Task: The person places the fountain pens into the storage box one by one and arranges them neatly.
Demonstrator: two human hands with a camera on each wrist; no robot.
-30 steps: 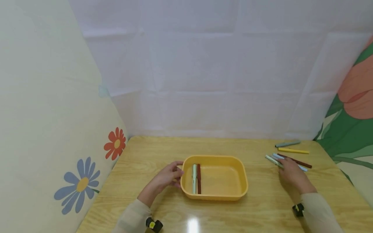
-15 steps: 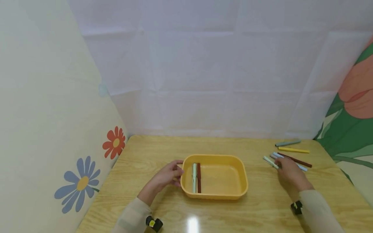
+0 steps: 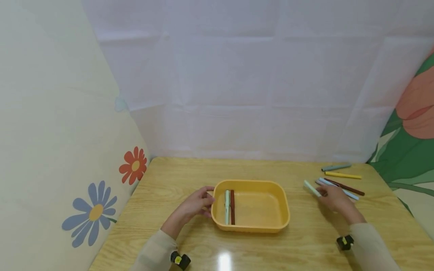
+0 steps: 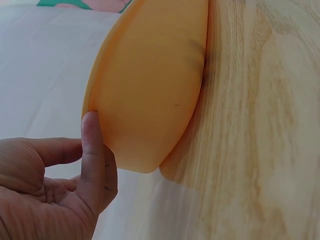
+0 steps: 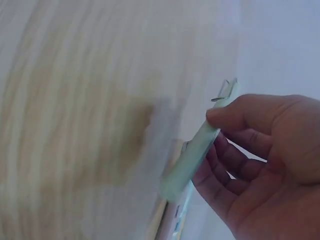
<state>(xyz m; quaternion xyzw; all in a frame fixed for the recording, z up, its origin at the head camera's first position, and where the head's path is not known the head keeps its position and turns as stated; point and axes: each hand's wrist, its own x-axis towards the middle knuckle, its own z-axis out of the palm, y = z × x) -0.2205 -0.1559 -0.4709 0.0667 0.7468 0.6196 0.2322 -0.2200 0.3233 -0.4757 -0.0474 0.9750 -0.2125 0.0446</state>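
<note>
A pale green pen with a metal clip is pinched between the thumb and fingers of my right hand. In the head view its free end points up and left, toward the tray. My left hand holds the left end of the yellow plastic tray, one digit reaching its rim in the left wrist view. Inside the tray, along its left side, another pale green pen and a dark red pen lie side by side.
Beyond my right hand lie a light blue pen, a dark red pen, a yellow pen and a grey-green pen. The wooden table ends at a white cloth backdrop.
My right hand has drawn the pale green pen out from beside the other pens, leftward and up at its free end. The left hand and tray stay in place.
</note>
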